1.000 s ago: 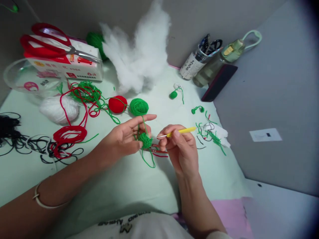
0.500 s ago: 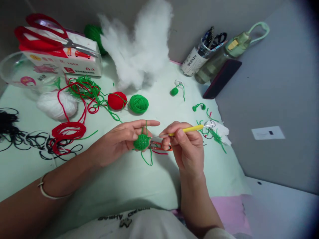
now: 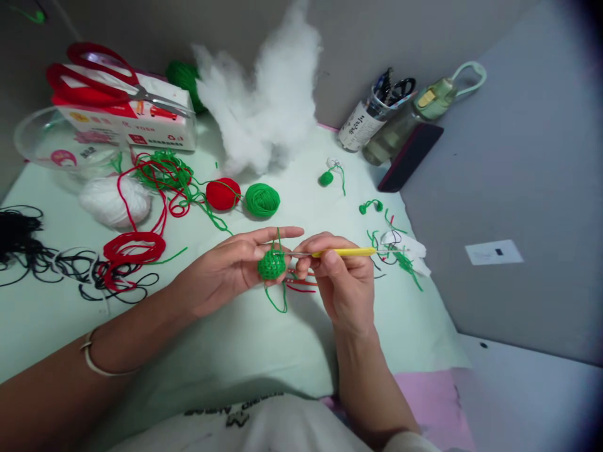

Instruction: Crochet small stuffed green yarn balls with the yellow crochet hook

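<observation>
My left hand (image 3: 235, 260) pinches a small rounded green crochet piece (image 3: 272, 265) between thumb and fingers. Its index finger stretches out to the right, with green working yarn (image 3: 279, 237) looped over it. A loose green tail hangs below the piece. My right hand (image 3: 342, 276) grips a crochet hook (image 3: 346, 252) by its yellow handle, pen-fashion. The hook's metal shaft points left and its tip meets the upper edge of the green piece. Behind the right fingers lies a small orange-handled tool (image 3: 304, 278), partly hidden.
Red yarn ball (image 3: 223, 194) and green yarn ball (image 3: 262, 200) sit beyond my hands. Leftward are tangled black yarn (image 3: 61, 251), white yarn (image 3: 115, 201) and red scissors (image 3: 136, 94) on a tissue pack. White stuffing (image 3: 268, 94), a pen cup (image 3: 362, 122) and a bottle (image 3: 400, 135) stand behind.
The hook's tip has shifted from the right side of the green piece to its upper edge, and its handle lies more level. The whole view has shifted slightly.
</observation>
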`<act>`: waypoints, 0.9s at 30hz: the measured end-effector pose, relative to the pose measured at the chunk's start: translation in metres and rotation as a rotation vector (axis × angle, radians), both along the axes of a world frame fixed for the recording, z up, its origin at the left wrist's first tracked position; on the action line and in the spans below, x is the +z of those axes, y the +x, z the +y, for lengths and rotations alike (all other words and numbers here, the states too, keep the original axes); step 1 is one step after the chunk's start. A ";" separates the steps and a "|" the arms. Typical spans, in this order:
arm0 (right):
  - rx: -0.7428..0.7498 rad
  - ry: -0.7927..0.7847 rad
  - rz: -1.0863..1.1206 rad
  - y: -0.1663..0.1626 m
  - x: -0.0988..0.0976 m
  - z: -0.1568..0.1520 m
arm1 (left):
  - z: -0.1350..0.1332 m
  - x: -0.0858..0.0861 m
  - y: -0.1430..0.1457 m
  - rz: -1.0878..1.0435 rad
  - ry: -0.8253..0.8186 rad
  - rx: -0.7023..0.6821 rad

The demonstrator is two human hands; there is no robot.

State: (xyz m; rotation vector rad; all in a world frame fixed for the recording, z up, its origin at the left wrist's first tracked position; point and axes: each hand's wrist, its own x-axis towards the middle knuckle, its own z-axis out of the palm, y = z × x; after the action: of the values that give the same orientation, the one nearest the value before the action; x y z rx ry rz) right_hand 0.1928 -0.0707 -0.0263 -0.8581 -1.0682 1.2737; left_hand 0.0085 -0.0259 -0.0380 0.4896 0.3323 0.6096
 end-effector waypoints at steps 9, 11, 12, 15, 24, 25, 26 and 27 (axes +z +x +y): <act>-0.021 -0.002 -0.018 0.009 0.003 0.003 | -0.003 0.005 -0.002 0.034 -0.030 0.018; -0.003 0.016 -0.028 0.006 0.002 0.002 | -0.004 0.005 -0.001 0.102 0.056 0.043; -0.009 0.044 -0.048 0.004 0.001 0.002 | -0.005 0.005 -0.001 0.138 0.109 0.055; -0.075 0.158 -0.181 0.000 -0.002 0.001 | -0.007 0.003 0.001 0.224 0.269 0.087; -0.119 0.052 -0.105 -0.002 -0.005 0.000 | -0.008 0.006 0.001 0.542 0.559 0.205; -0.110 0.015 -0.061 -0.002 -0.005 0.001 | -0.007 0.006 0.001 0.575 0.590 0.219; -0.102 -0.019 -0.022 -0.003 -0.005 0.002 | -0.007 0.006 0.001 0.603 0.615 0.234; -0.094 -0.047 0.008 -0.003 -0.004 0.003 | -0.006 0.006 0.002 0.622 0.630 0.245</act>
State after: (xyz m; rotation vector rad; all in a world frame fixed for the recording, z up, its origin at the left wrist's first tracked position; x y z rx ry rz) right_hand 0.1901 -0.0679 -0.0306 -0.9277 -0.9838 1.2260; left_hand 0.0101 -0.0321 -0.0322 1.2659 0.8054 0.7927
